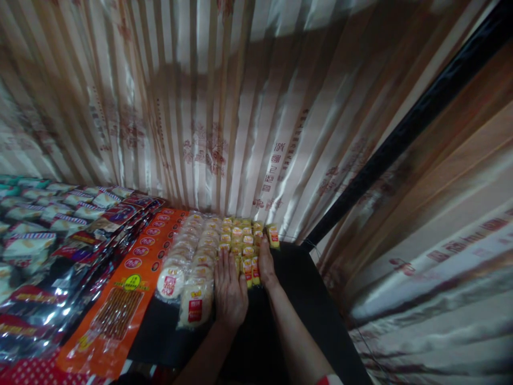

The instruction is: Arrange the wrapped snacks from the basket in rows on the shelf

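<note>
Small yellow snack packets [247,240] stand in close rows at the right end of the black table. My left hand [231,297] lies flat with straight fingers against the front left of these rows, beside the white round packaged cakes [195,306]. Along the right side of the packets, my right hand [266,263] is held on edge, fingers stretched out and touching them. One yellow packet [273,236] sits apart at the back right, just beyond my right fingertips. Neither hand grips anything.
Left of the cakes lie orange snack packs [118,310], then dark shiny packets [86,272] and white-and-red bags [30,243]. A pleated printed curtain [240,133] hangs behind the black table [308,310]. A dark pole [385,144] slants down to its back right corner.
</note>
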Motion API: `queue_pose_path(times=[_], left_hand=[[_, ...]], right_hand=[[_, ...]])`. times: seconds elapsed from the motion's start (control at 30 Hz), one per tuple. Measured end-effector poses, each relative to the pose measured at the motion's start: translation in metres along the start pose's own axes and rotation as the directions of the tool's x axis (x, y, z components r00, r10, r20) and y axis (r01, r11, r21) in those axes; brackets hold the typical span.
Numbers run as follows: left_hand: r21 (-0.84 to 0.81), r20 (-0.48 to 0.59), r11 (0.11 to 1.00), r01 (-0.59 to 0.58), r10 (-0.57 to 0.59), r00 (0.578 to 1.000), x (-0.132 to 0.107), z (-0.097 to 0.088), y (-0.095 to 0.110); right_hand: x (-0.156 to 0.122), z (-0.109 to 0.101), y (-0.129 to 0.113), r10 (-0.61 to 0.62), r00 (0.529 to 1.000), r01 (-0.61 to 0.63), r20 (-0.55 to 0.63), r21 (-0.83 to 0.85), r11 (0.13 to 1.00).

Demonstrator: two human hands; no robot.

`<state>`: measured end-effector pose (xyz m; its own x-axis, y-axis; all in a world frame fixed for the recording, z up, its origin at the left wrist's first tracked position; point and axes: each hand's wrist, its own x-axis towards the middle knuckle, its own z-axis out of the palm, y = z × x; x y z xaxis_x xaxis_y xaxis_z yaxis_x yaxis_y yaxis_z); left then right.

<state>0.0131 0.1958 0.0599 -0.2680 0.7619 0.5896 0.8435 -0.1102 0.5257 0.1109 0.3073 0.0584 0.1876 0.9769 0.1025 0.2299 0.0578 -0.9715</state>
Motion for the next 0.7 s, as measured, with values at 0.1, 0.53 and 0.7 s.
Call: queue_pose_path(times=[0.1, 0.53, 0.7], left_hand=[[-0.005, 0.003, 1.0, 0.01, -0.01, 1.0, 0.0, -0.0005, -0.0001], [-0.014, 0.011, 1.0, 0.024, -0.024, 1.0, 0.0024, -0.0042, -0.0008], [-0.002, -0.006, 1.0, 0.028, -0.028, 1.0, 0.0018, -0.0031, -0.001]], right_hand=[[0.0, 0.0015, -0.003, 0.08, 0.997, -0.08, 0.015, 0.009, 0.997], [-0.0035, 0.0051, -0.0089, 0.076, 0.997, -0.076, 0.006, -0.002, 0.997], [-0.0047, 0.0073, -0.0086, 0.061, 0.998, -0.061, -0.011, 0.027, 0.998]])
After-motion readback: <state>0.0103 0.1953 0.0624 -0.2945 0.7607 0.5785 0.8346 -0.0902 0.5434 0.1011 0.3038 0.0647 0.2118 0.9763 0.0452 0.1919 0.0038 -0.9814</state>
